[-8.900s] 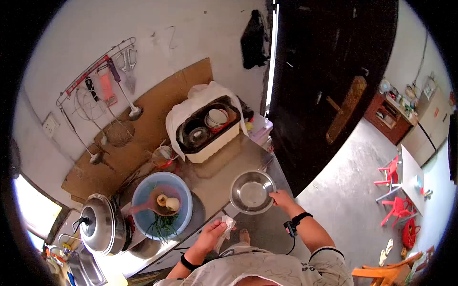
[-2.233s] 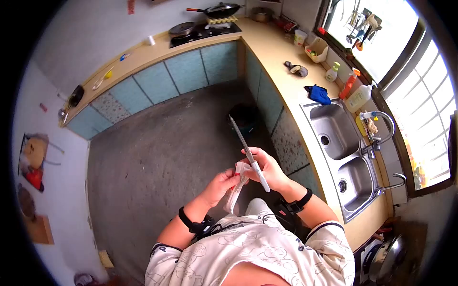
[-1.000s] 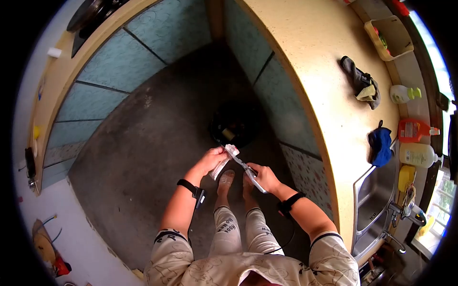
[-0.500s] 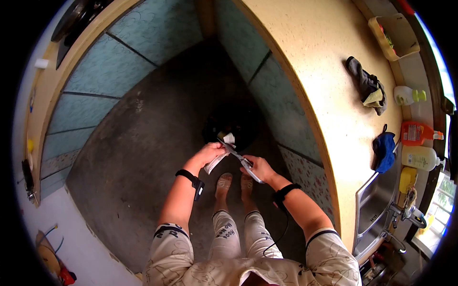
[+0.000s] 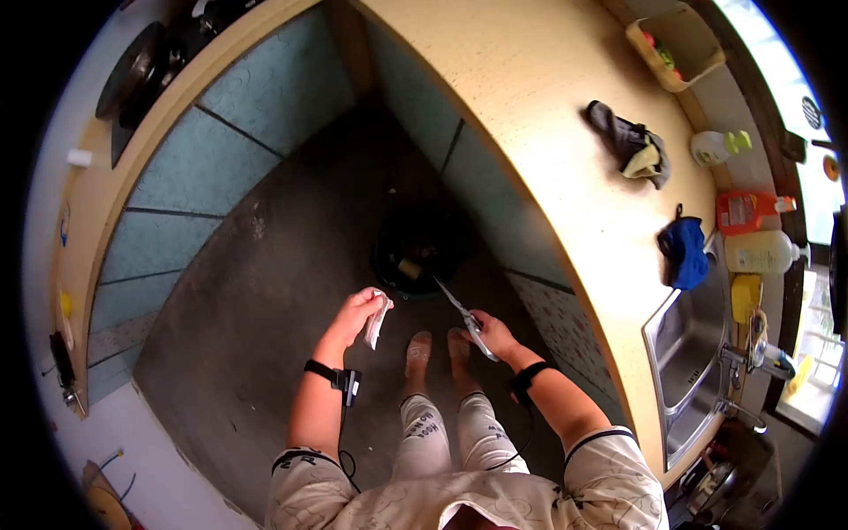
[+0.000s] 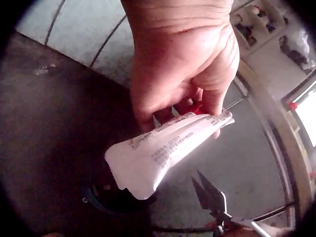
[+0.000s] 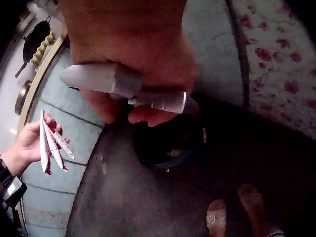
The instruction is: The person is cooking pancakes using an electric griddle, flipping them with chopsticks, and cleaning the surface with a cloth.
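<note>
My left hand [image 5: 356, 311] pinches a folded white plastic packet [image 5: 378, 325] between thumb and fingers. In the left wrist view, small printing runs along the packet and its wide end hangs down. My right hand [image 5: 496, 337] grips kitchen scissors [image 5: 455, 303] by the handles, blades pointing away from me. The left wrist view shows the scissor blades slightly parted and apart from the packet. Both hands are held over the floor, just short of a dark bin [image 5: 415, 292].
A tan counter [image 5: 530, 97] with blue tiled fronts runs along the right. On it lie a grey cloth item [image 5: 629, 146] and a blue cloth [image 5: 685, 252], near bottles and a steel sink [image 5: 693, 353]. My feet [image 5: 419, 349] stand below the hands.
Earlier, at another counter, my right hand held a metal bowl; then it held scissors. Since half a second ago my hands have drawn apart, scissors leaving the packet. A white piece over the bin no longer shows.
</note>
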The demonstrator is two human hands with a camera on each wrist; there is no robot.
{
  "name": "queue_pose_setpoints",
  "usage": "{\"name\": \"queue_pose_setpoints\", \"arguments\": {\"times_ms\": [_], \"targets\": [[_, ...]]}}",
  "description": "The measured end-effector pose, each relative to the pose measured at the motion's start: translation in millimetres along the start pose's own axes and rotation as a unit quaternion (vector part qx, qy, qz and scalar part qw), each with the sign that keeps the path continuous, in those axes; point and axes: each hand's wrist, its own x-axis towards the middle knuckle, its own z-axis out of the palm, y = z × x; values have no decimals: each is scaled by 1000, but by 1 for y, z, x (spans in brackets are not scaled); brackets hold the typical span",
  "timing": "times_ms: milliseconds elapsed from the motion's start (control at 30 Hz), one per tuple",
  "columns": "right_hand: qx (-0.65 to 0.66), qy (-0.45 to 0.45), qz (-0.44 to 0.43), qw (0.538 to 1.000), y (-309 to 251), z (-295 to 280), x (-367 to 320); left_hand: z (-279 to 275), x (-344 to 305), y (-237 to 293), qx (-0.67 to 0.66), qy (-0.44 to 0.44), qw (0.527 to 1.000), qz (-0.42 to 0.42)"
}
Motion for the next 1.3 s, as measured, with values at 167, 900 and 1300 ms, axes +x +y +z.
{"name": "queue_pose_setpoints", "arguments": {"times_ms": [167,900,1300], "targets": [[194,73,0,978,-23,-11,-80,56,-62,61,-73,-68,990,96],[430,629,-262,592,-3,3,-544,533,-348,-6,-64,-515,854,29],[210,900,37,380,128,111,-827,724,-564,-254,51,-648,752,-108]]}}
